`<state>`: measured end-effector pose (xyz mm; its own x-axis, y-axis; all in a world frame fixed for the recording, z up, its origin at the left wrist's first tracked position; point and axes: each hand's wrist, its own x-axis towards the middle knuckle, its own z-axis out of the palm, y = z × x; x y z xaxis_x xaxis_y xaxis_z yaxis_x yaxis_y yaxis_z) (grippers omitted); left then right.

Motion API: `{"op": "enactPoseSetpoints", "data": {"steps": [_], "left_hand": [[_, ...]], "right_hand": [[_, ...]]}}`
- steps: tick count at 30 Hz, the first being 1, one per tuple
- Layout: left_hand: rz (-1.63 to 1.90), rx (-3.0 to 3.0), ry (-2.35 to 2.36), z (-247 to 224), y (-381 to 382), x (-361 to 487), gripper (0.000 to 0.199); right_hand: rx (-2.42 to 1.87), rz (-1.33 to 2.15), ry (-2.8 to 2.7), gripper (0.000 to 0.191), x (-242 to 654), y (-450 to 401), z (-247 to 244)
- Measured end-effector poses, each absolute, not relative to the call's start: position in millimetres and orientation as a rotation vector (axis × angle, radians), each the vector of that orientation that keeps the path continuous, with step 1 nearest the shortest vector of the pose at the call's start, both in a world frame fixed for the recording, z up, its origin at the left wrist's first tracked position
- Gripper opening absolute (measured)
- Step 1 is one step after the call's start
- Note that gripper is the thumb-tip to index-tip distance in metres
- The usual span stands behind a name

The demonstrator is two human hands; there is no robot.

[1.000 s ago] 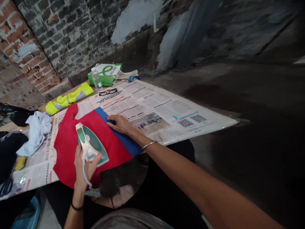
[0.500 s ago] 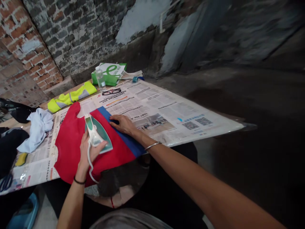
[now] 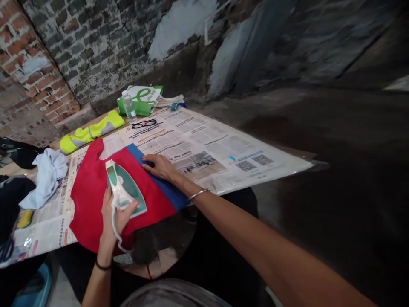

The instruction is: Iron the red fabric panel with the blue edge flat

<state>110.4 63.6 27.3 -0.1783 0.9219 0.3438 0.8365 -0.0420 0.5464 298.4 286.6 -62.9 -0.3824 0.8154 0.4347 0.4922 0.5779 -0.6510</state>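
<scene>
Item 1: iron (image 3: pixel 126 192), white and green, seated on the red cloth at the near left part of the bench (image 3: pixel 9 170); white cord (image 3: pixel 114 228) trailing toward the near edge. Left hand (image 3: pixel 116 213) grasps it, fingers wrapped round the handle, thumb along the right side. Black band (image 3: pixel 102 267) at the left wrist.

Item 2: red cloth (image 3: pixel 86 192), cut with curved edges, spread mostly flat; its lower part overhangs the near edge of the bench. Blue strip (image 3: pixel 159 183) along its right side.

Item 3: right hand (image 3: pixel 161 167), palm down on the blue strip, fingers bent; whether they pinch the fabric cannot be told. Silver bangle (image 3: pixel 198 194) at the right wrist.

Item 4: newspaper (image 3: pixel 220 136), printed, covering much of the bench top under a clear sheet.

Item 5, far side of the bench: dark-framed eyeglasses (image 3: pixel 143 123); clear bottle (image 3: pixel 129 107), upright, beside a green and white bag (image 3: pixel 145 99); roll of blue tape (image 3: pixel 174 106); fluorescent yellow garment (image 3: pixel 92 132) with grey bands, bunched.

Item 6, left end: pale blue cloth (image 3: pixel 47 177), crumpled; yellow sponge (image 3: pixel 25 218); dark cloth (image 3: pixel 14 200); glossy black bag (image 3: pixel 24 153).

Item 7: blue basin (image 3: pixel 46 285), below bench level, lower left.
</scene>
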Motion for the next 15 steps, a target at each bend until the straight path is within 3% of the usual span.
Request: {"op": "enactPoseSetpoints", "data": {"steps": [8,15], "left_hand": [[0.922,1.993,2.078,1.4,-30.1,103.3,0.069],[0.984,1.92,1.988,15.6,28.0,102.4,0.066]], "right_hand": [[-1.031,0.529,-2.043,0.028,296.6,287.4,-65.0],[-1.018,0.52,-2.043,0.028,297.4,290.1,-72.4]]}}
